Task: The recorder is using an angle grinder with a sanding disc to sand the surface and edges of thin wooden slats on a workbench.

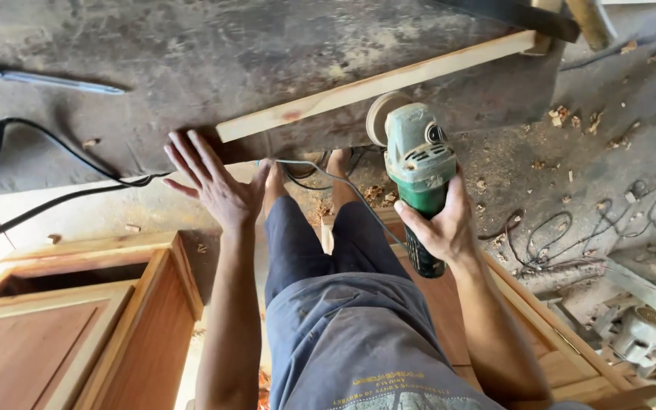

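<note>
My right hand (440, 222) grips the body of a green angle grinder (417, 171), whose round sanding disc (383, 115) sits close to a long pale wooden strip (377, 83). That strip lies slanted across a dark, worn workbench (214, 53). My left hand (214, 182) is spread flat with fingers apart, just below the strip's left end, holding nothing. My legs in blue-grey shorts and bare feet show below the bench edge.
A reddish wooden cabinet (77, 326) stands at the lower left and a wooden frame (540, 326) at the lower right. Black cables (55, 201) run on the left. Tangled wires (609, 228), wood shavings and a small motor (643, 334) lie on the floor at right.
</note>
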